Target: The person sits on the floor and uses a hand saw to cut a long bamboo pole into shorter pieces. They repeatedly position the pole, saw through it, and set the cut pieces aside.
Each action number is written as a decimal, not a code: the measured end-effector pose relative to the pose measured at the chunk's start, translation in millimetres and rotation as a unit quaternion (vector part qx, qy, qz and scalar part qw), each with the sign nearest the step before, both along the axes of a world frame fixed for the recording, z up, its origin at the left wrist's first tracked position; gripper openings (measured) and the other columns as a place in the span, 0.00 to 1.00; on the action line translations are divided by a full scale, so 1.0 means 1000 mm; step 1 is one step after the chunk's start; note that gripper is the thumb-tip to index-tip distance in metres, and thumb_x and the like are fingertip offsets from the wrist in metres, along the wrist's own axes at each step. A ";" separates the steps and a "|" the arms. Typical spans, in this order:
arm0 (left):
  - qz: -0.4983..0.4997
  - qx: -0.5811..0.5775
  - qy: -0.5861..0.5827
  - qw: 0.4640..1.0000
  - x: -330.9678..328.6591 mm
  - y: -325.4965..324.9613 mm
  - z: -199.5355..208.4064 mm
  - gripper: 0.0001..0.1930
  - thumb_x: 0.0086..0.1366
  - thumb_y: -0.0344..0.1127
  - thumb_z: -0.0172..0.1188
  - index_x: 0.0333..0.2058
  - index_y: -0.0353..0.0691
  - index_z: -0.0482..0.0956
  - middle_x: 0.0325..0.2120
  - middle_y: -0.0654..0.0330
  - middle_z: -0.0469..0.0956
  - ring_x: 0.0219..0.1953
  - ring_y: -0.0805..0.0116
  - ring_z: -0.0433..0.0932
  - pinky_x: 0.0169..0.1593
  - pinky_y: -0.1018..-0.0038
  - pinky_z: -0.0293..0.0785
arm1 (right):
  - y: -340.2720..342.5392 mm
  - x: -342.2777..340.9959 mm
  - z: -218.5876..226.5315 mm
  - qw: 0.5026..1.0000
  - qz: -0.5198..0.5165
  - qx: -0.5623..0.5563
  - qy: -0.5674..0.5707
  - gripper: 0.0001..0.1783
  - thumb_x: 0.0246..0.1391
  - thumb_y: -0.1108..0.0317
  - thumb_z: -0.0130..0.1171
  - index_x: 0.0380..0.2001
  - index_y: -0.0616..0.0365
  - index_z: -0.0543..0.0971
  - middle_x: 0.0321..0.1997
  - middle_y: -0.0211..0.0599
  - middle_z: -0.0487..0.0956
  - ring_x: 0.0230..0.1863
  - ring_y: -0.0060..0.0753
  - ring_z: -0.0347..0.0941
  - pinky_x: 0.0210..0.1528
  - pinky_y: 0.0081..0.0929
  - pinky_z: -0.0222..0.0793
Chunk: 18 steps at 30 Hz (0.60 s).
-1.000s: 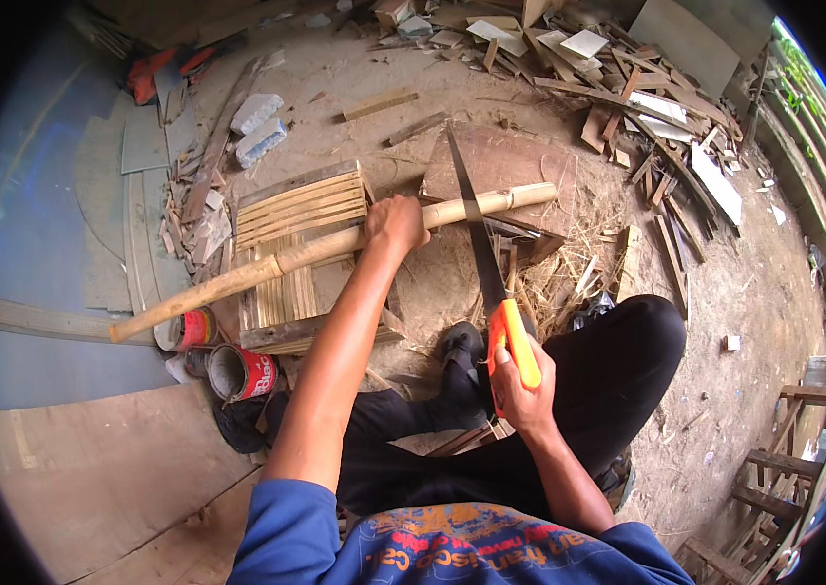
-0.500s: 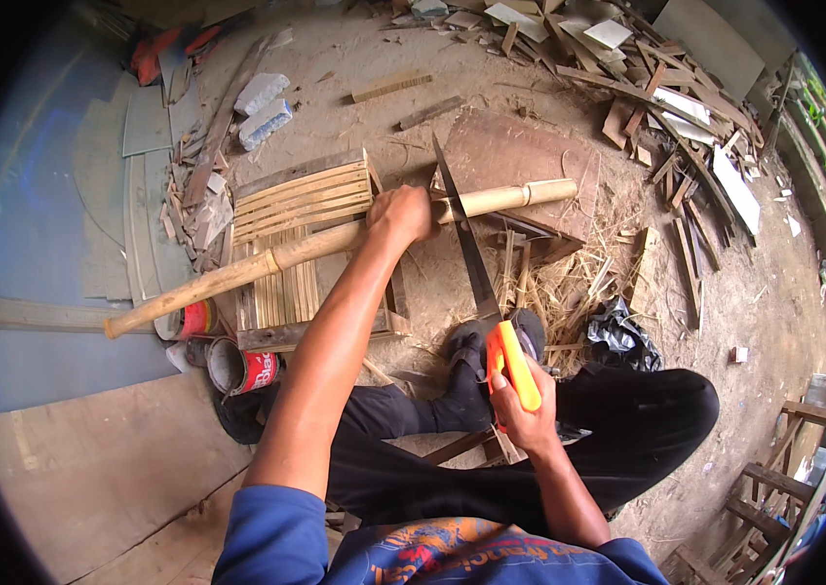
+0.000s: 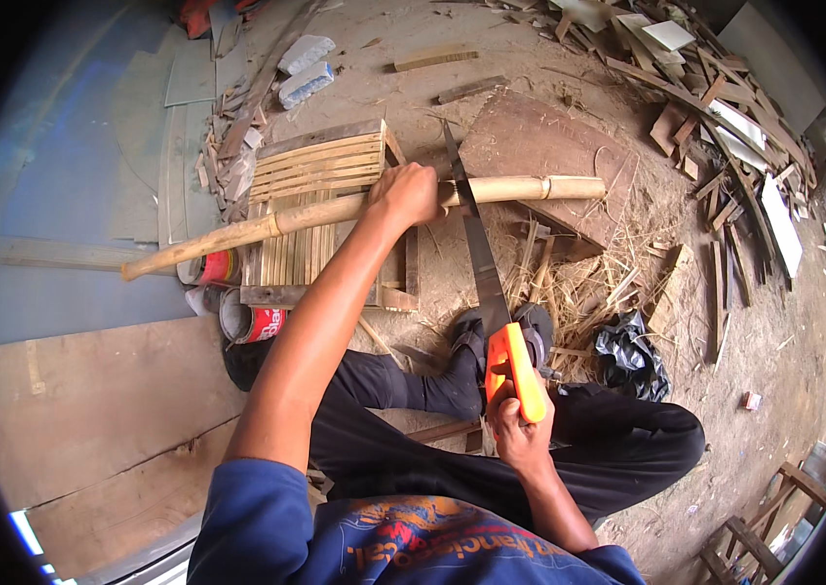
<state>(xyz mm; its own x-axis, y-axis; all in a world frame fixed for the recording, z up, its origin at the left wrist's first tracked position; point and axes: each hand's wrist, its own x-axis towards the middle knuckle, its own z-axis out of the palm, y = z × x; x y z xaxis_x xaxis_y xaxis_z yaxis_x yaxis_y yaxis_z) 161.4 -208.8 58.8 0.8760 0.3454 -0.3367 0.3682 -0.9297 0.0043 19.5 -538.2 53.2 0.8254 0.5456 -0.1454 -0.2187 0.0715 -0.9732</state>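
My left hand (image 3: 403, 195) is closed around a long bamboo pole (image 3: 237, 234), which lies across a slatted wooden frame (image 3: 320, 161) and a brown board (image 3: 549, 156). In my right hand (image 3: 522, 434) is the orange and yellow handle of a handsaw (image 3: 483, 255). The blade crosses the pole just to the right of my left hand, its tip pointing away from me. Whether the teeth have cut into the bamboo I cannot tell.
Red-labelled cans (image 3: 249, 320) stand beside the frame's near left corner. A black plastic bag (image 3: 632, 356) and straw-like shavings lie right of my feet. Scrap wood (image 3: 715, 107) is heaped at the far right, and pale blocks (image 3: 306, 83) lie at the far left.
The view has shifted, so the surroundings sit differently in the picture. My right hand and the saw handle have drawn slightly back toward me; my left hand keeps its grip on the pole.
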 end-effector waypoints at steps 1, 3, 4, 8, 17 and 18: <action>-0.012 0.003 -0.012 1.000 -0.001 -0.002 -0.002 0.19 0.52 0.45 0.73 0.31 0.31 0.87 0.33 0.44 0.86 0.38 0.49 0.87 0.44 0.61 0.84 | 0.001 -0.001 -0.003 1.000 -0.001 -0.004 0.007 0.25 0.66 0.49 0.59 0.46 0.65 0.75 0.26 0.25 0.72 0.27 0.16 0.67 0.31 0.20 0.65; -0.023 0.021 -0.034 0.999 -0.003 -0.004 -0.006 0.18 0.52 0.44 0.74 0.29 0.30 0.87 0.31 0.44 0.86 0.36 0.51 0.87 0.42 0.63 0.84 | 0.000 -0.004 -0.004 0.999 -0.009 0.006 0.035 0.23 0.66 0.49 0.59 0.38 0.63 0.76 0.24 0.24 0.71 0.25 0.16 0.65 0.29 0.20 0.64; -0.021 0.030 -0.042 0.998 -0.004 -0.005 -0.008 0.18 0.52 0.43 0.74 0.29 0.30 0.87 0.30 0.43 0.86 0.35 0.52 0.87 0.41 0.64 0.85 | -0.001 -0.004 -0.003 1.000 0.003 -0.003 0.016 0.23 0.66 0.50 0.59 0.38 0.64 0.76 0.23 0.24 0.71 0.24 0.16 0.65 0.28 0.20 0.63; 0.051 0.029 -0.024 0.998 -0.007 -0.015 -0.010 0.13 0.55 0.40 0.73 0.31 0.34 0.88 0.30 0.49 0.87 0.34 0.57 0.87 0.41 0.65 0.85 | 0.004 -0.004 0.006 0.998 0.000 -0.041 -0.048 0.15 0.64 0.61 0.62 0.36 0.65 0.76 0.20 0.27 0.71 0.23 0.16 0.65 0.27 0.21 0.65; 0.022 0.015 -0.025 0.999 -0.003 -0.014 0.004 0.14 0.55 0.40 0.73 0.39 0.39 0.88 0.33 0.52 0.87 0.35 0.59 0.87 0.42 0.65 0.83 | 0.024 -0.011 0.026 0.993 -0.074 -0.065 -0.059 0.12 0.63 0.66 0.65 0.30 0.65 0.79 0.17 0.30 0.71 0.22 0.14 0.64 0.25 0.22 0.64; 0.036 -0.003 -0.021 0.999 -0.003 -0.013 0.002 0.13 0.56 0.39 0.73 0.38 0.39 0.88 0.31 0.51 0.87 0.33 0.60 0.86 0.40 0.64 0.82 | 0.023 -0.015 0.029 0.992 -0.076 -0.074 -0.068 0.12 0.63 0.67 0.65 0.30 0.65 0.79 0.16 0.30 0.72 0.21 0.15 0.64 0.25 0.23 0.64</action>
<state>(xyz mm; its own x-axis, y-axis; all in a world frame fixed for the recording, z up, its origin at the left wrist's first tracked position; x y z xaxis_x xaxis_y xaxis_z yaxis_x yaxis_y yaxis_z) 158.5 -222.2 61.1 0.8623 0.4063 -0.3023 0.4339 -0.9005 0.0274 4.2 -515.1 81.7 0.9137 0.3949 -0.0963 -0.0821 -0.0529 -0.9952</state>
